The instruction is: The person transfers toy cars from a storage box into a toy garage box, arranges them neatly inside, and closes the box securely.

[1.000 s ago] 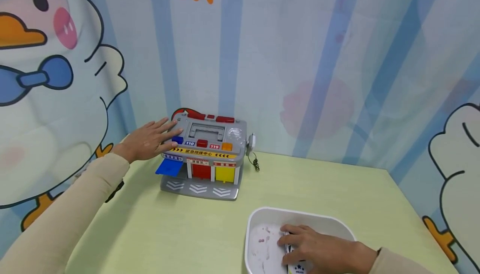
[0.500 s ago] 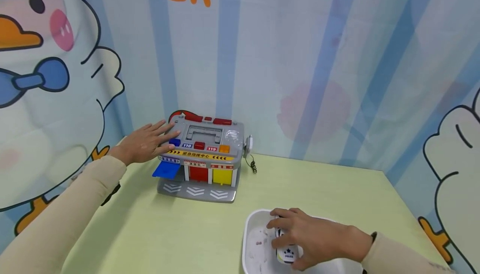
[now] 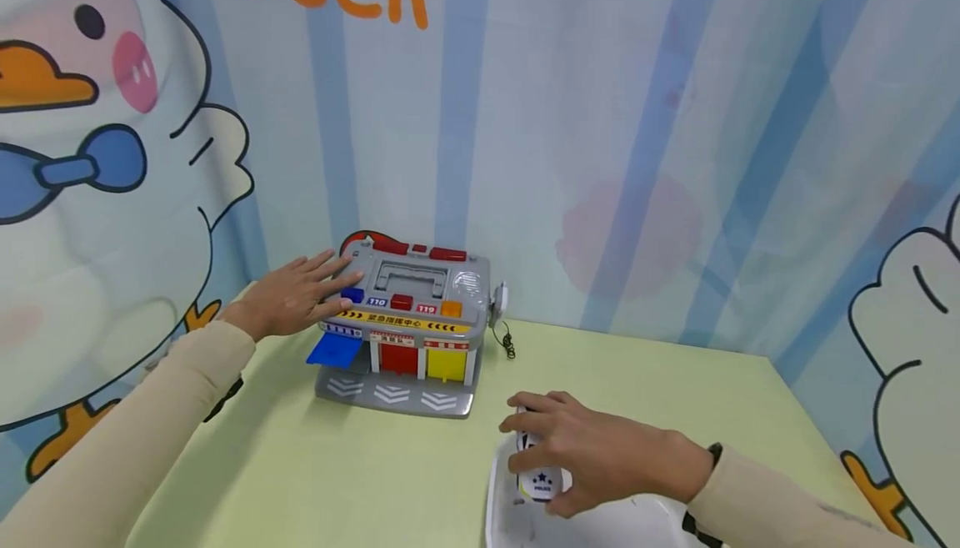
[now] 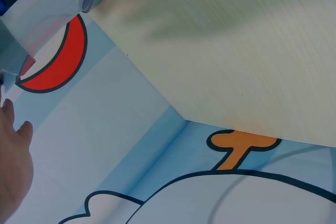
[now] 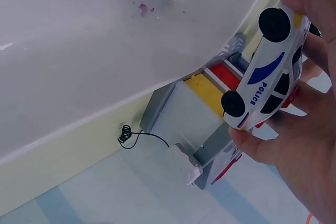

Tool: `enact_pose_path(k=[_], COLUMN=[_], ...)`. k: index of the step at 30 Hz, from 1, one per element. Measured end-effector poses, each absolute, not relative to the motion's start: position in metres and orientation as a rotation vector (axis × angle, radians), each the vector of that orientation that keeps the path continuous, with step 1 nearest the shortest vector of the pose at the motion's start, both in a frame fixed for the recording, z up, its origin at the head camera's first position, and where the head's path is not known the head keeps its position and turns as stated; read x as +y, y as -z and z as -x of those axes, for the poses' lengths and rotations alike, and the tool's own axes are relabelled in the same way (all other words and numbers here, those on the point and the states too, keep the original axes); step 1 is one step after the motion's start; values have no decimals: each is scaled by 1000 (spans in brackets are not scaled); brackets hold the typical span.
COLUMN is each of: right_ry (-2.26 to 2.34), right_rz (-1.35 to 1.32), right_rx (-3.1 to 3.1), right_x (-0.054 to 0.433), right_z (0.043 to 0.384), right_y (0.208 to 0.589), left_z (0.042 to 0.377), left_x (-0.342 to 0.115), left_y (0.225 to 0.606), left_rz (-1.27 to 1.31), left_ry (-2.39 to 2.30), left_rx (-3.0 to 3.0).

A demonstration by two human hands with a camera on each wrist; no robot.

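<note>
My right hand (image 3: 592, 452) grips a white toy police car (image 3: 540, 481) above the white bin (image 3: 491, 515), fingers along one side and thumb on the other. In the right wrist view the police car (image 5: 266, 74) shows black wheels, a blue stripe and "POLICE" lettering. A grey toy emergency station (image 3: 408, 331) stands toward the back of the table. My left hand (image 3: 292, 296) rests with spread fingers on its left top edge, by the blue button (image 3: 352, 294). Below, the blue door (image 3: 335, 350) is raised; the red door (image 3: 399, 358) and yellow door (image 3: 446, 364) are down.
The pale yellow-green table (image 3: 360, 481) meets a striped duck-print curtain (image 3: 517, 114) at the back and sides. A coiled black cord (image 3: 508, 344) hangs at the station's right side. Small reddish marks (image 5: 143, 10) show inside the bin.
My right hand has lifted the police car from inside the bin and carried it left and forward, toward the bin's far left edge. My left hand stays on the station.
</note>
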State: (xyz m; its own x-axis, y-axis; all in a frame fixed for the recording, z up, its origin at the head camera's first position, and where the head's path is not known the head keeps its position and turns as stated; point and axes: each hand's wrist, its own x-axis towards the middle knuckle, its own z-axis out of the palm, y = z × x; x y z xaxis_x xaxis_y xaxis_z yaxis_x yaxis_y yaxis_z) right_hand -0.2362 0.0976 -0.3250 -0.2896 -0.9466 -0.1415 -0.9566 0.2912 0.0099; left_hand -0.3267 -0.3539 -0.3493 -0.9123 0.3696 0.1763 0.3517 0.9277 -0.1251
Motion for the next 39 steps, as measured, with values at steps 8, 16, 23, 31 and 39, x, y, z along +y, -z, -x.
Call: enact_pose_path(k=[8,16,23,31,39], right_ry=[-125,-191,-169,-188,-279], right_rz=[1769,1851,1933,1975,2041], right_rx=[2464,2480,2458,2418,2378], right_x=[79,55,28,2,-26], right_z=[242,252,261,267,270], right_y=[322,325,333,345,355], left_z=[326,329,328,328,328], left_x=[-353,-355,-356,-353,-356], left_y=[351,352,352,352,354], left_rz=[541,554,551,547,547], left_ry=[-94,-111,-118,-121,-117], left_rx=[-2890,-2873,-2867,-2867,-2855])
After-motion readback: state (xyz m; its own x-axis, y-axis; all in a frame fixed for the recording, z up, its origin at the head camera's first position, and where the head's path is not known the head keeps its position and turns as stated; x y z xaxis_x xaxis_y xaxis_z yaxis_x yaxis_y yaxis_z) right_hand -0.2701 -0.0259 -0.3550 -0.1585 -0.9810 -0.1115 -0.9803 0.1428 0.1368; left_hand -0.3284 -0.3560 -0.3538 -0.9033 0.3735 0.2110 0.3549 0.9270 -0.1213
